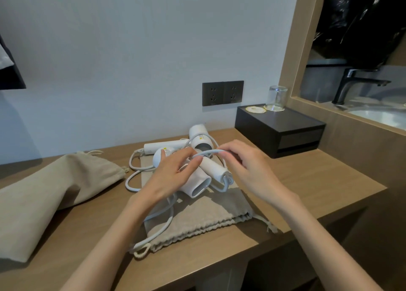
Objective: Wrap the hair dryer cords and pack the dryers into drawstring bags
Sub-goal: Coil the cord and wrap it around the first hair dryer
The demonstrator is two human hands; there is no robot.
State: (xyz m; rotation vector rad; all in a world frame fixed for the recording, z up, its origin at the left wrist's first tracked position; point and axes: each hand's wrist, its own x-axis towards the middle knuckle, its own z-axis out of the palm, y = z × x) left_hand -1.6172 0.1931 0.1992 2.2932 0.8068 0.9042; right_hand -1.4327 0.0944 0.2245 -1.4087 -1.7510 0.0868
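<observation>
Hair dryer [197,187] over a cloth bag [197,220] on the surface [307,180].
The left hand [173,174] grips the dryer; the right hand [248,167] pinches its white cord [211,151] above the handle.

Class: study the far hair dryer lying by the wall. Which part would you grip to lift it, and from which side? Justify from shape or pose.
On the far dryer, grip the handle mid-length, from above on the left. It is a slim straight cylinder lying flat and exposed there; the wide head is crowded by the near dryer, left hand and right hand.
</observation>
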